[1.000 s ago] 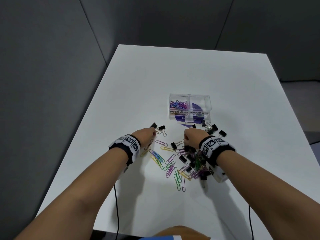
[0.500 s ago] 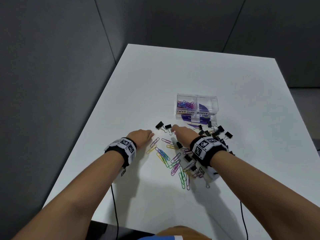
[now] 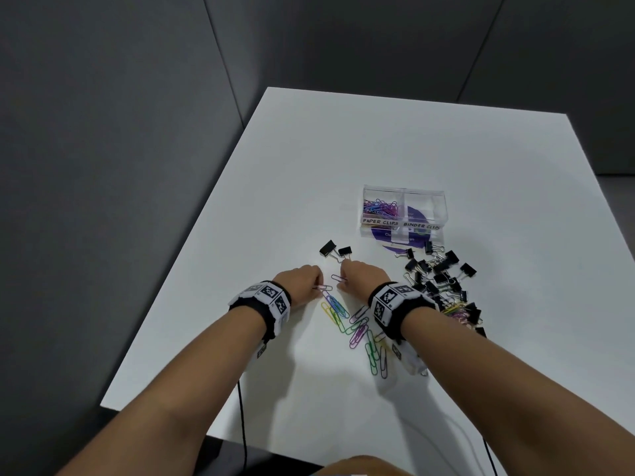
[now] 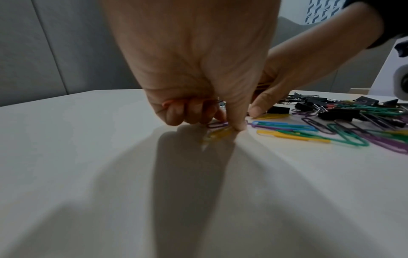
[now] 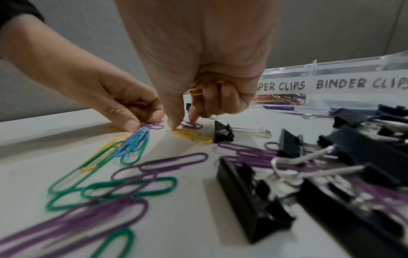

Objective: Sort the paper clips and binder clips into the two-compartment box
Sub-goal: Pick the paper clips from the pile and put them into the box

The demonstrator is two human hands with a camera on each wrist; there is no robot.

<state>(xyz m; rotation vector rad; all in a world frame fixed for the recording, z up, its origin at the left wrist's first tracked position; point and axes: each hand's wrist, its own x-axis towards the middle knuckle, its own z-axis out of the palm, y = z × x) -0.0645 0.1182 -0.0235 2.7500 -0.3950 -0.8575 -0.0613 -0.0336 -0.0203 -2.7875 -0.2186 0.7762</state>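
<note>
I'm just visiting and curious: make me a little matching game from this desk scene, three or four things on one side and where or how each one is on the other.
Things:
1. Paper-clip compartment
2. Binder-clip compartment
3. Right hand
4. Binder clip pile

States:
A. loose on the table, right of the right wrist
B. holds no clips
C. already holds coloured clips
D. has a yellow clip tucked in its curled fingers

Pairs: 1-C, 2-B, 3-D, 4-A
</note>
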